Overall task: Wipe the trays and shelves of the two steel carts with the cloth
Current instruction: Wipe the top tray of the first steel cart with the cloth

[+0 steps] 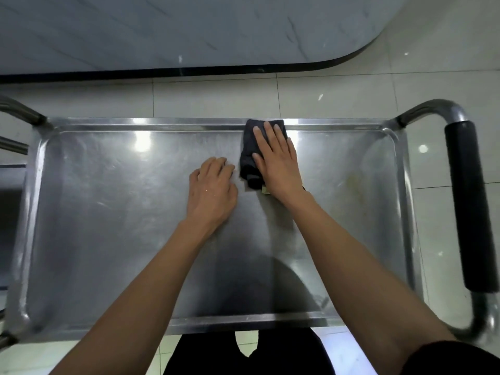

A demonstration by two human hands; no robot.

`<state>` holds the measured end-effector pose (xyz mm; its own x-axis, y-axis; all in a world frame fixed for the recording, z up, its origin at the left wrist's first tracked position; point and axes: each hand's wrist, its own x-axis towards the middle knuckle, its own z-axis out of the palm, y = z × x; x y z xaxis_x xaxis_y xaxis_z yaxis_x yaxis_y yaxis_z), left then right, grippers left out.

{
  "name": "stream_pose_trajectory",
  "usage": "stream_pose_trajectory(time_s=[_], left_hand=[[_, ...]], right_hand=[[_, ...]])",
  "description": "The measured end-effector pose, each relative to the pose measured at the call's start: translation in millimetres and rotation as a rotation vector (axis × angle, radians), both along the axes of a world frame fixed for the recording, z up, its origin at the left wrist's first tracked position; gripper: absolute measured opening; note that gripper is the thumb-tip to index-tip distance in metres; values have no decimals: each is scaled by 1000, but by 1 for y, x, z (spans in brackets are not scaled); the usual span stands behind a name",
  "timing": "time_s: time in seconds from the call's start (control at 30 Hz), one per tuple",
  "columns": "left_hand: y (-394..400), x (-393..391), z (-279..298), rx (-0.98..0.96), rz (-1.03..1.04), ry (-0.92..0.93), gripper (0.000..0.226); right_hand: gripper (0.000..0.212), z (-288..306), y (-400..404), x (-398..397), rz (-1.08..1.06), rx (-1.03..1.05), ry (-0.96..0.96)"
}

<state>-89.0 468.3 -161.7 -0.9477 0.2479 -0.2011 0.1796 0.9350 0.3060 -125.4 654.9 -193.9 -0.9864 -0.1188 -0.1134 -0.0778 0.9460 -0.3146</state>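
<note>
My right hand (276, 161) presses the dark cloth (253, 155) flat-fingered against the tray's (108, 239) far rim. My left hand (212, 189) rests beside it on the steel, fingers curled, grasping nothing.

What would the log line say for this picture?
right hand: flat on dark cloth at tray far rim | left hand: curled, resting on tray | stage: wiping top tray

One steel tray (94, 239), one dark cloth (250, 147), two hands: left (212, 190), right (276, 161).
</note>
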Motion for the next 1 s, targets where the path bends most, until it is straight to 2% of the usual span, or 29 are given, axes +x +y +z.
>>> stream_pose_trajectory(time_s=[0.2, 0.4, 0.5, 0.8, 1.0], left_hand=[[55, -1, 4, -56, -29, -22, 39], [96, 3, 7, -89, 19, -67, 43], [103, 8, 7, -101, 50, -94, 45], [90, 4, 4, -112, -4, -120, 45], [46, 14, 8, 14, 24, -32, 41]], right_hand=[[57, -2, 92, 15, -119, 28, 13], [57, 1, 198, 32, -324, 36, -35], [58, 6, 225, 41, -386, 45, -55], [58, 3, 205, 54, -360, 88, -40], [61, 1, 130, 70, -280, 54, -60]])
